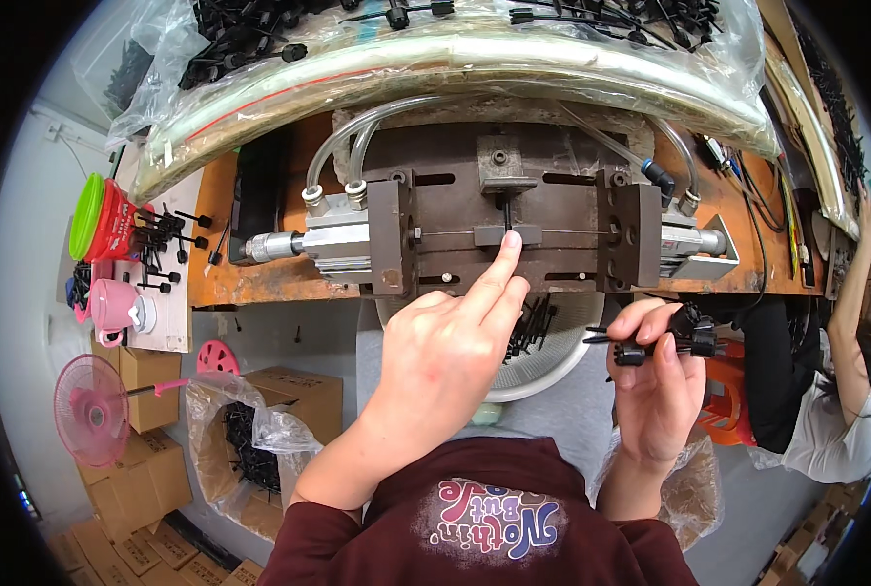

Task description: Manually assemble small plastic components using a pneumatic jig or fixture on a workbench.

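Note:
My left hand [452,344] reaches over the front of a dark metal fixture [455,195]. Its index finger is stretched out, and the tip touches a thin black plastic part [508,210] standing at the fixture's middle block. The middle finger also points forward, while the thumb is hidden; nothing shows in the grasp. At the right, my right hand [655,391] is closed around several black plastic parts [689,337] with thin stems and thicker heads. Below the fixture, partly behind my left hand, a white basket [562,376] on my lap holds more such parts.
Air cylinders [338,242] with clear hoses flank the fixture on the orange bench [269,176]. Bagged black parts [250,39] lie behind. A pink cup [115,305] and fan [91,408] stand left, near cartons [147,488]. A co-worker's arm [853,313] shows right.

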Action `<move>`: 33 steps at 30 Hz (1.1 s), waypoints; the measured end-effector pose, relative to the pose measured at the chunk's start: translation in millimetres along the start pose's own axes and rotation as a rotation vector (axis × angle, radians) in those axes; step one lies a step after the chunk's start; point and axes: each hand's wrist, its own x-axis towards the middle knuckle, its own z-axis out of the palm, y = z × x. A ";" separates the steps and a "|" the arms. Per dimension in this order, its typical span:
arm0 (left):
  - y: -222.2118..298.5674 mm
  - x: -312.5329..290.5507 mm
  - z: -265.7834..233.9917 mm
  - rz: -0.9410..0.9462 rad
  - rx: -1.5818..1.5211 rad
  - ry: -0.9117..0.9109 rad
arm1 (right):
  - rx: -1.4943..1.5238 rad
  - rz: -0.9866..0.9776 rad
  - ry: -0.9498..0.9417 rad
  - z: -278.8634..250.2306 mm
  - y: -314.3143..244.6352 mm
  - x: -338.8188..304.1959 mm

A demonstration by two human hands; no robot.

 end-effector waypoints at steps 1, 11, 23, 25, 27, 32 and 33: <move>1.6 1.2 -0.5 -0.002 -0.002 -0.006 | -0.007 -0.006 0.009 -0.6 1.1 -0.4; 7.5 1.6 -6.4 -0.005 -0.363 0.088 | 0.037 0.145 -0.084 -3.2 -9.7 2.3; 30.9 -9.7 -22.0 -0.172 -0.987 0.100 | -1.151 -0.686 -0.114 15.8 10.1 -1.5; 30.4 -16.1 -19.0 -0.171 -0.979 0.129 | -1.141 -0.702 -0.134 15.6 13.0 2.3; 27.7 -17.9 -19.7 -0.159 -0.965 0.121 | -1.124 -0.672 -0.154 15.8 13.7 2.6; 23.7 -19.9 -27.8 -0.163 -0.945 0.086 | -0.953 -0.562 -0.189 11.9 12.9 7.9; 22.2 -19.8 -29.0 -0.149 -0.923 0.068 | -0.918 -0.525 -0.187 11.3 11.6 9.4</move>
